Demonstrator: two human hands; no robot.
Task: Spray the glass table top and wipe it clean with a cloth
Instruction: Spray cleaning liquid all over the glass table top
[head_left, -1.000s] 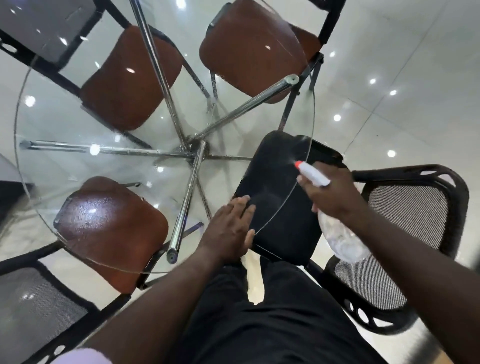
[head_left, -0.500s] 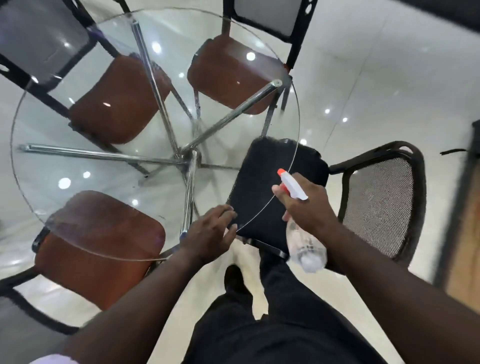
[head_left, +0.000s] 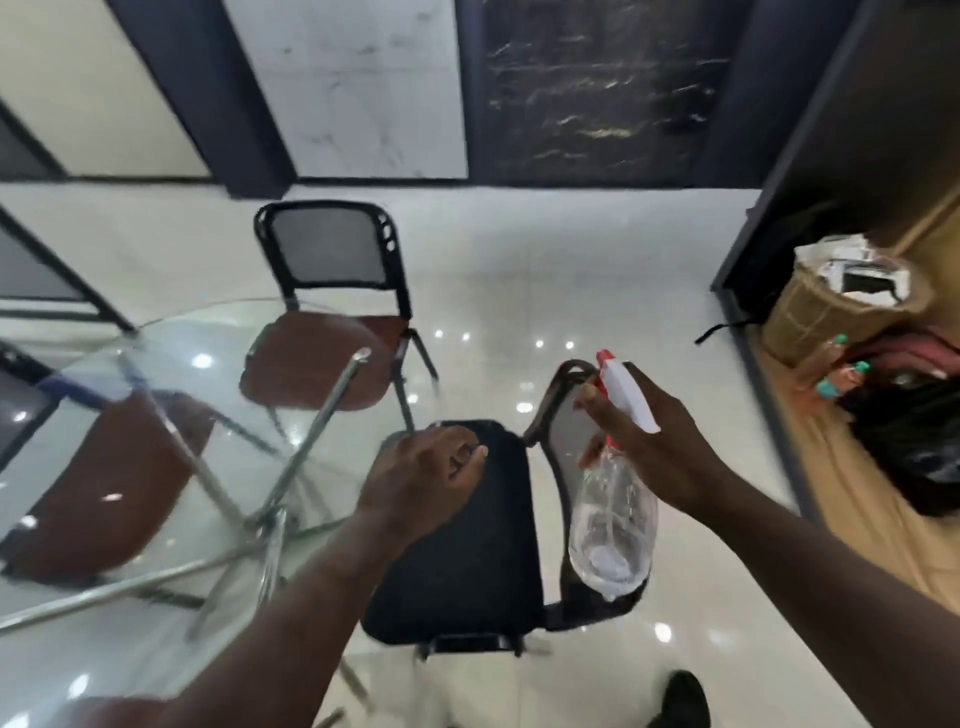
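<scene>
R hand (head_left: 660, 447) was clamped round the neck of the bottle (head_left: 613, 519), a finger by the trigger under the red-and-white head; bottle hung near-upright w/ a little liquid at the bottom, prob. kept ready to spray, though the nozzle pointed away from the body, not down at the glass. Just left of it, L hand (head_left: 421, 478) hovered w/ fingers loosely curled, nothing visible in them, over the near edge of the table (head_left: 218, 364) & the black seat (head_left: 467, 561) below, likely reaching back to the glass. No cloth in view; table lay left of both hands, so wiping looked not yet begun.
</scene>
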